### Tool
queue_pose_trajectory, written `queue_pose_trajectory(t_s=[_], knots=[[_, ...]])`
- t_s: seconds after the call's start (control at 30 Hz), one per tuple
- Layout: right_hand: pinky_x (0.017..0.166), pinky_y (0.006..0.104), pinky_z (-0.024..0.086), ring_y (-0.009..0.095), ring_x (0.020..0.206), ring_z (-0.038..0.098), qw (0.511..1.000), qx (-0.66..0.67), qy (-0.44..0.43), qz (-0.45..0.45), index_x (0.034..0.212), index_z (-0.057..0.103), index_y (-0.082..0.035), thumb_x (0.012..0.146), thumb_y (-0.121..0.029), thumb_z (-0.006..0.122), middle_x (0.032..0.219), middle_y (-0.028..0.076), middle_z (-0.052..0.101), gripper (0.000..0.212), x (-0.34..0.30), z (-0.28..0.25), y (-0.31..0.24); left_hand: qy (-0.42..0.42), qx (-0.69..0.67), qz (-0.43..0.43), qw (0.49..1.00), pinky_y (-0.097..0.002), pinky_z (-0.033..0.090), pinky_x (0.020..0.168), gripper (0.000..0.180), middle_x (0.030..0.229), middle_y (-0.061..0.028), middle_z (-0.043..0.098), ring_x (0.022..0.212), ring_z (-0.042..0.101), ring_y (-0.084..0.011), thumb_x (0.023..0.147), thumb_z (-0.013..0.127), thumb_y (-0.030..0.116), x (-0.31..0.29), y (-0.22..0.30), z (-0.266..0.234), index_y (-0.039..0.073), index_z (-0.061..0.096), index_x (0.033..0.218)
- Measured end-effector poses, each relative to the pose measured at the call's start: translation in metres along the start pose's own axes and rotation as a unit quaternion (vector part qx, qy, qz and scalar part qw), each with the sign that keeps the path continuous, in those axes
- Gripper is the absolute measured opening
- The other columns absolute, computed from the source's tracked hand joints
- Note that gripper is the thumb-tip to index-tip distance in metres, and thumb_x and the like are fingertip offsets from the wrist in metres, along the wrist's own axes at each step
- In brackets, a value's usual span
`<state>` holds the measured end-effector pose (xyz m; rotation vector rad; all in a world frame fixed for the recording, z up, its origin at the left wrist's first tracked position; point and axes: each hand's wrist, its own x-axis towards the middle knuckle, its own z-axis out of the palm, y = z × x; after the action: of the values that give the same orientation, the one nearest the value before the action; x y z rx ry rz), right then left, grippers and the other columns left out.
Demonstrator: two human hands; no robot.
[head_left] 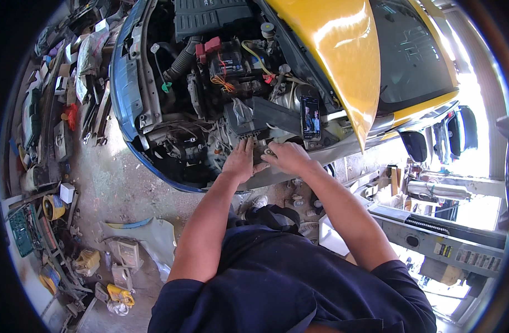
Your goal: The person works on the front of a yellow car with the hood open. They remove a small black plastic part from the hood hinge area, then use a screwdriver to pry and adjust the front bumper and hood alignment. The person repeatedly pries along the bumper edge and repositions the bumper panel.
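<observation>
Both of the person's hands are at the near edge of the engine bay, side by side and a little apart, over the grey fender (274,176). The left hand (239,162) reaches forward with its fingers outstretched and its thumb apart, pointing toward the right hand. Its fingertips are at the near end of the black box (238,119), which lies just beyond them; whether they touch it cannot be told.

The right hand (290,158) is turned inward, its fingers bent around or beside a small metal piece (269,151). The piece is between the two hands, right at the right hand's fingertips; the picture does not show whether the hand is clamped on it.

Just beyond the right hand and slightly to its right is a phone (310,114) with a lit screen. Farther forward from the left hand are orange wires (224,83) and the battery (229,64), with a red cover (212,45) near it and a ribbed hose (182,62) to its left. The raised yellow hood (343,50) is forward and right of the right hand. Well to the left of the left hand runs the blue bumper (127,91).
</observation>
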<state>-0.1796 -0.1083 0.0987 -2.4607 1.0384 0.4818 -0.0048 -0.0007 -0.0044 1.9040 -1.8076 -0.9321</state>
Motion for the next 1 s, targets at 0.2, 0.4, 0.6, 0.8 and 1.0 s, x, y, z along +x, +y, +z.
queue_pose_trajectory(t_s=[0.2, 0.4, 0.6, 0.8, 1.0], knots=[[0.067, 0.0483, 0.055, 0.038, 0.074, 0.071, 0.945, 0.274, 0.121, 0.135, 0.110, 0.066, -0.003, 0.106, -0.058, 0.069, 0.083, 0.017, 0.072, 0.054, -0.001, 0.063, -0.011, 0.009, -0.006, -0.006, 1.000, -0.0479, 0.044, 0.126, 0.118, 0.161, -0.0314, 0.045, 0.152, 0.046, -0.0470, 0.094, 0.078, 0.063, -0.001, -0.002, 0.004, -0.010, 0.024, 0.170], [0.058, 0.0389, 0.051, 0.024, 0.062, 0.064, 0.680, 0.667, 0.059, 0.298, 0.108, 0.065, -0.005, 0.108, -0.057, 0.067, 0.074, 0.006, 0.065, 0.052, 0.006, 0.079, -0.037, -0.001, -0.021, -0.004, 1.000, -0.0500, 0.048, 0.122, 0.121, 0.164, -0.0312, 0.040, 0.149, 0.049, -0.0486, 0.092, 0.080, 0.062, 0.000, -0.006, 0.003, -0.005, 0.020, 0.172], [0.089, 0.0593, 0.058, 0.051, 0.101, 0.074, 0.998, 0.004, 0.050, 0.024, 0.115, 0.067, 0.000, 0.109, -0.057, 0.059, 0.103, 0.028, 0.078, 0.058, -0.004, 0.016, 0.000, -0.002, -0.013, -0.007, 1.000, -0.0494, 0.047, 0.122, 0.119, 0.161, -0.0311, 0.042, 0.147, 0.050, -0.0476, 0.094, 0.078, 0.064, 0.000, -0.001, 0.001, -0.007, 0.023, 0.171], [0.089, 0.0631, 0.057, 0.054, 0.100, 0.073, 0.997, 0.040, 0.028, 0.057, 0.113, 0.066, 0.002, 0.108, -0.058, 0.061, 0.097, 0.031, 0.076, 0.060, -0.006, 0.007, -0.011, 0.000, 0.008, -0.003, 1.000, -0.0492, 0.046, 0.123, 0.115, 0.161, -0.0305, 0.043, 0.149, 0.049, -0.0464, 0.095, 0.079, 0.060, -0.001, 0.001, -0.002, -0.008, 0.024, 0.170], [0.071, 0.0552, 0.057, 0.045, 0.080, 0.074, 0.941, 0.215, 0.158, 0.207, 0.108, 0.065, 0.000, 0.109, -0.058, 0.064, 0.086, 0.025, 0.074, 0.058, 0.001, 0.065, -0.029, 0.018, -0.015, 0.004, 1.000, -0.0494, 0.047, 0.122, 0.112, 0.159, -0.0296, 0.045, 0.147, 0.051, -0.0470, 0.092, 0.083, 0.056, -0.001, -0.001, 0.000, -0.008, 0.029, 0.167]])
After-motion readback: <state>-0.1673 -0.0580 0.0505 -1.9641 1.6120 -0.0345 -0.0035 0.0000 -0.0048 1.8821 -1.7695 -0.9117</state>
